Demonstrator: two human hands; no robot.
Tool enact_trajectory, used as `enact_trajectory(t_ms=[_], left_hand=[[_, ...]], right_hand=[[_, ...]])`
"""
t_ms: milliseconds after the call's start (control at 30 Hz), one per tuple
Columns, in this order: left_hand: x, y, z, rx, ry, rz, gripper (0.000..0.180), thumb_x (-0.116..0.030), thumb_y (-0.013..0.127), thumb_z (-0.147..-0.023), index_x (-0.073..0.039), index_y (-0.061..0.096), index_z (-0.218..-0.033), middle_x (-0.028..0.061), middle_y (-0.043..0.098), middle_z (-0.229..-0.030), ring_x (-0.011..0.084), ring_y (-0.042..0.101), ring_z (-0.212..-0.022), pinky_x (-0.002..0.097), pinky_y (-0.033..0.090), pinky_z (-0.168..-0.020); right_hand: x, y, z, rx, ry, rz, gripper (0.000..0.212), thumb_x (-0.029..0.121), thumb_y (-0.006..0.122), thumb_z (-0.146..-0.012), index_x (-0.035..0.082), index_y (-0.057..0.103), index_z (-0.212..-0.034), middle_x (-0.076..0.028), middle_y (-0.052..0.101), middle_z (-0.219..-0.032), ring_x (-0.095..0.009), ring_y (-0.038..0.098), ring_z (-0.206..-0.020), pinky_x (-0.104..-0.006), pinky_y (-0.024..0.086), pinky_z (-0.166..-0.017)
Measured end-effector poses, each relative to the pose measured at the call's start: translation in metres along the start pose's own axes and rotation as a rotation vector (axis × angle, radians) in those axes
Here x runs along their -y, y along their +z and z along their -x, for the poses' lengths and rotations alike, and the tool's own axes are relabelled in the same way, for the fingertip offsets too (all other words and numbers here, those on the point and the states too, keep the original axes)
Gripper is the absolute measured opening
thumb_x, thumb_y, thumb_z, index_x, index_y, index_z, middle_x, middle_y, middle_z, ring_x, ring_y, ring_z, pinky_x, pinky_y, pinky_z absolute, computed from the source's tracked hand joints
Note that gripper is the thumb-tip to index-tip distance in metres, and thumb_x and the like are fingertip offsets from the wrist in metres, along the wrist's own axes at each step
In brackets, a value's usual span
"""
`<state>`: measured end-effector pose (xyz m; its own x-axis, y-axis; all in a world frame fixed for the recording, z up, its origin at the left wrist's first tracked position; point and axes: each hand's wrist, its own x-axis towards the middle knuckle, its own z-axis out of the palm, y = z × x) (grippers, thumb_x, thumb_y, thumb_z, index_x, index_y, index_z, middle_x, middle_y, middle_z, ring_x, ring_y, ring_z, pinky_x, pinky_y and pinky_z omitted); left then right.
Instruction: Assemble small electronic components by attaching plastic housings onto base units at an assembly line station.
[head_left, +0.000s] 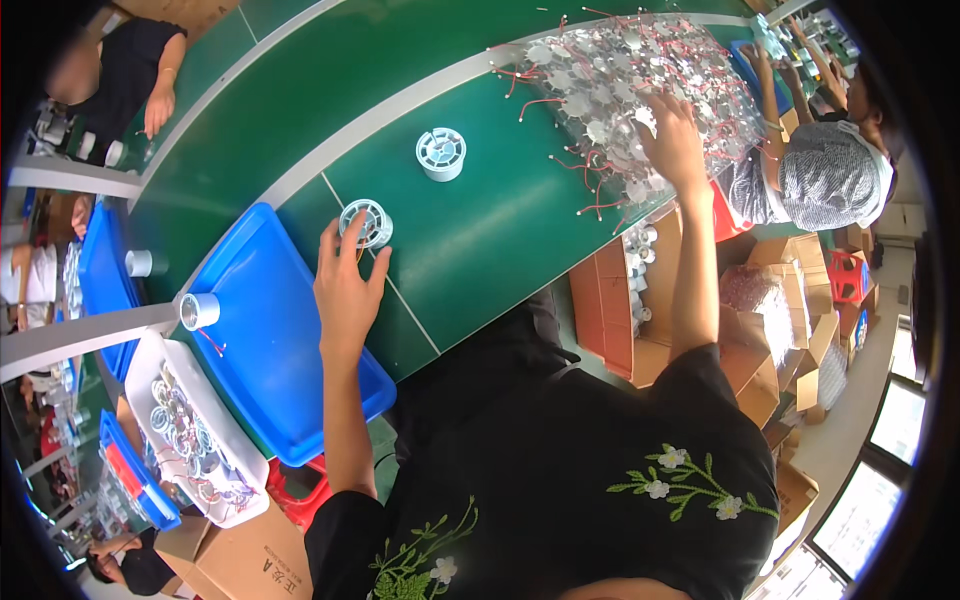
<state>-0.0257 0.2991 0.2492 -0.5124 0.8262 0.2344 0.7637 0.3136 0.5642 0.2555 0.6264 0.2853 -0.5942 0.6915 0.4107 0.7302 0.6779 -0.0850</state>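
Just left of the left hand (345,285) lies an empty blue tray (262,330) on the green tabletop (470,230). That hand's fingers are loosely spread, fingertips touching a small round white housing (366,222) at their far end; the housing lies flat, its round axis pointing up. A second white housing (441,153) stands apart, beyond it to the right. Further right, the right hand (673,140) rests palm-down, fingers together, on a heap of silvery discs with red wires (620,90).

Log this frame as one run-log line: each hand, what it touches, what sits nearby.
left hand: fingertips on pale round housing | right hand: on pile of wired discs | second round housing on green table | blue tray
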Motion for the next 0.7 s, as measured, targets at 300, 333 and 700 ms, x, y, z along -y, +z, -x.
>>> enact_trajectory(t_ms=[300, 333, 700], left_hand=[[-0.007, 0.015, 0.048, -0.160, -0.163, 0.120, 0.049, -0.008, 0.077, -0.074, -0.007, 0.057, -0.120, 0.0153, 0.050, -0.126, 0.0274, 0.059, -0.107, 0.0340, 0.051, -0.081], [-0.009, 0.018, 0.047, -0.171, -0.187, 0.119, 0.049, -0.008, 0.077, -0.074, -0.007, 0.057, -0.120, 0.0153, 0.050, -0.126, 0.0274, 0.059, -0.107, 0.0340, 0.051, -0.081], [-0.029, 0.009, 0.058, -0.462, -0.222, 0.299, 0.054, -0.011, 0.081, -0.067, -0.006, 0.056, -0.115, 0.0144, 0.055, -0.116, 0.0316, 0.057, -0.103, 0.0367, 0.051, -0.082]], right_hand=[[-0.047, 0.016, -0.014, 0.126, -0.117, -0.108, 0.029, 0.016, 0.070, -0.078, 0.007, 0.060, -0.104, -0.015, 0.064, -0.103, -0.039, 0.062, -0.091, -0.0430, 0.050, -0.075], [-0.054, 0.009, -0.015, 0.187, -0.057, -0.091, 0.032, 0.017, 0.070, -0.078, 0.008, 0.059, -0.107, -0.015, 0.065, -0.100, -0.040, 0.063, -0.090, -0.0424, 0.050, -0.073], [0.017, -0.024, 0.028, -0.135, 0.024, -0.661, 0.031, 0.021, 0.062, -0.090, 0.007, 0.056, -0.117, -0.008, 0.066, -0.101, -0.020, 0.063, -0.085, -0.0319, 0.051, -0.070]])
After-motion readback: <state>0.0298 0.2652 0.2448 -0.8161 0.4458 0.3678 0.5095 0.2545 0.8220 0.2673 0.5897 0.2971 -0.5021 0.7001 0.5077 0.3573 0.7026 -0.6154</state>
